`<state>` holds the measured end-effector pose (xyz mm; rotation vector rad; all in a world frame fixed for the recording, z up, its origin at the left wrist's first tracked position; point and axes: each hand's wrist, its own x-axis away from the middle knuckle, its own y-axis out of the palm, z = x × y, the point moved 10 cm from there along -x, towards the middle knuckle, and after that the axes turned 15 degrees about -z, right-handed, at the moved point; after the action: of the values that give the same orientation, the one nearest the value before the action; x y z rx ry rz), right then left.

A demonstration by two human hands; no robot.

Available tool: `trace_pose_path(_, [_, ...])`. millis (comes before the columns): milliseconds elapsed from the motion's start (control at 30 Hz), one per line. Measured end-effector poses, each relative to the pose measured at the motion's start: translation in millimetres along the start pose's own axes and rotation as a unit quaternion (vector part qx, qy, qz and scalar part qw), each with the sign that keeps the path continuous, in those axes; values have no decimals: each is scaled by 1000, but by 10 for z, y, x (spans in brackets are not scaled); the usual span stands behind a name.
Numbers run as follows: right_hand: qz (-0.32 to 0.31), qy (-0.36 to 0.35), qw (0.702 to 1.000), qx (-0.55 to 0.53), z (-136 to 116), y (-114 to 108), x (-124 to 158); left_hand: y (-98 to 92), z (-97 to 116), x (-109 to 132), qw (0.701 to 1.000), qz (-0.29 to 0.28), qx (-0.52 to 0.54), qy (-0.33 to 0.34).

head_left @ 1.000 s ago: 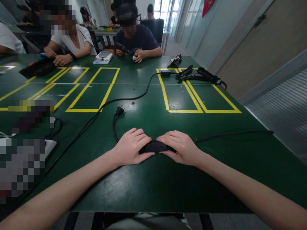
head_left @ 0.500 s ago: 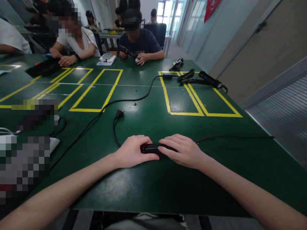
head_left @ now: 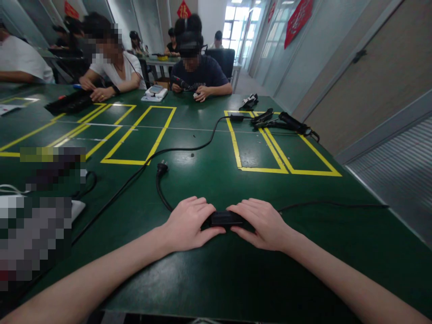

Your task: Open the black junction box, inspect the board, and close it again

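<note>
In the head view, the left hand (head_left: 189,226) and right hand (head_left: 263,226) pinch opposite ends of an adapter (head_left: 226,219) between thumb and fingers, at the table's (head_left: 202,279) near side; a plug (head_left: 162,168) lies beyond the left hand.

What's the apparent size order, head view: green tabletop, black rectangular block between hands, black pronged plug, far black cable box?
1. Green tabletop
2. Black rectangular block, partly hidden
3. Black pronged plug and far black cable box: too alike to rank
</note>
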<state>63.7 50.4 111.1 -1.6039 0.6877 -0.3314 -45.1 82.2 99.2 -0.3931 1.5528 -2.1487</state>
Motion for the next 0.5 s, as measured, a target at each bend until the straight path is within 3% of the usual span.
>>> trace_pose_path(133, [-44, -17, 996, 76, -107, 110, -27, 48, -14, -11, 1000, -10, 9, -3])
trace_pose_path(233, [-16, 4, 996, 89, -3, 32, 17, -52, 32, 15, 999, 28, -18, 21])
trace_pose_path(367, [128, 136, 982, -39, 655, -372, 286, -182, 201, 111, 985, 88, -124, 88])
trace_pose_path(433, [240, 227, 939, -95, 1094, -624, 593, -135, 229, 124, 982, 74, -137, 110])
trace_pose_path(500, [356, 326, 862, -153, 1520, -802, 1014, -43, 208, 109, 984, 44, -124, 120])
